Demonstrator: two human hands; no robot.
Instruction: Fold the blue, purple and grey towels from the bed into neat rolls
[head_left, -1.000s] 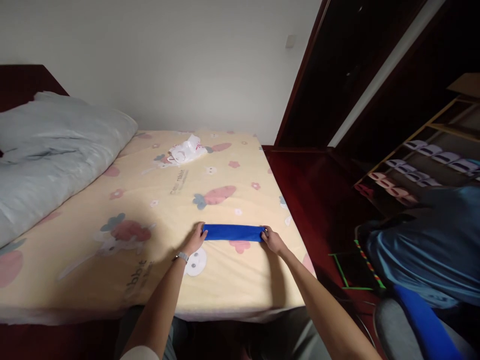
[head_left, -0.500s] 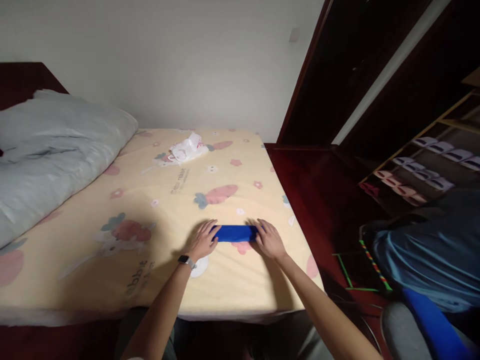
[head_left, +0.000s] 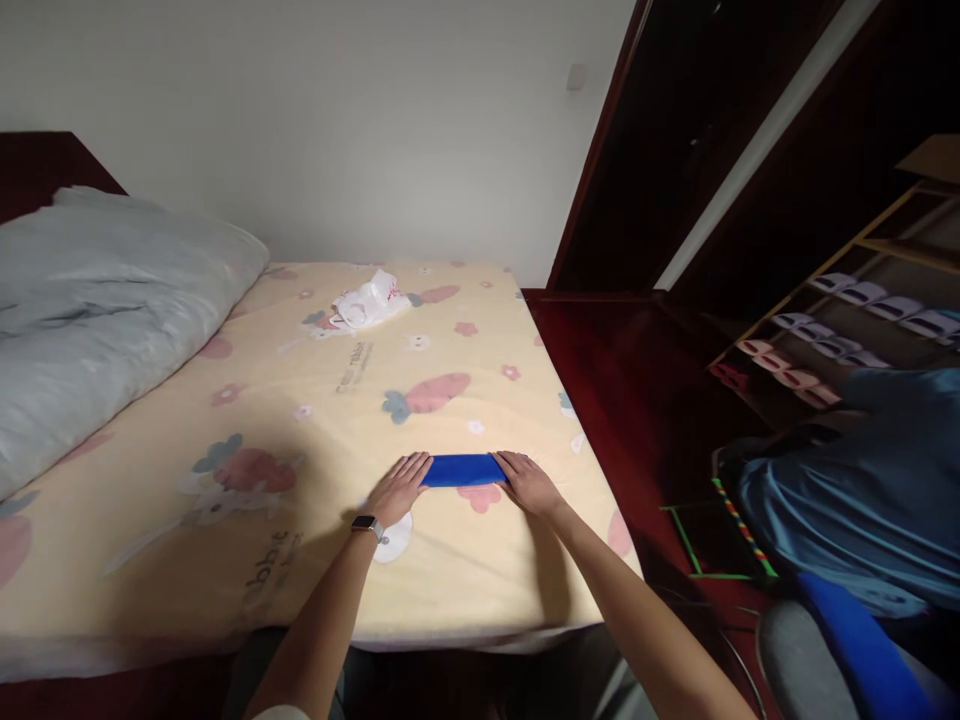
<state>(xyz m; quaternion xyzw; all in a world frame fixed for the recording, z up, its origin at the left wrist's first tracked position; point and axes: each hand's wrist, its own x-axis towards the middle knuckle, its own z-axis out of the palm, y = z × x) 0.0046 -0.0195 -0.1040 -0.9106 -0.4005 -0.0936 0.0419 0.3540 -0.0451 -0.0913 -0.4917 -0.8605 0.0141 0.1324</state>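
A folded blue cloth (head_left: 463,470) lies as a narrow strip on the yellow patterned bed sheet (head_left: 315,440), near the bed's front right corner. My left hand (head_left: 401,487) rests flat on the strip's left end, fingers stretched out, a watch on that wrist. My right hand (head_left: 527,483) lies flat on its right end, fingers also extended. Both palms press down on the cloth; neither hand grips it.
A grey duvet (head_left: 97,300) is heaped at the bed's left. A white plastic bag (head_left: 367,300) lies near the far edge. Right of the bed are dark red floor (head_left: 630,400), a shoe rack (head_left: 840,340), a blue bundle (head_left: 862,500) and a dark wardrobe (head_left: 697,130).
My hands went from pinching the ends of a longer strip to lying flat on it. They have moved inward, and the visible blue strip is shorter.
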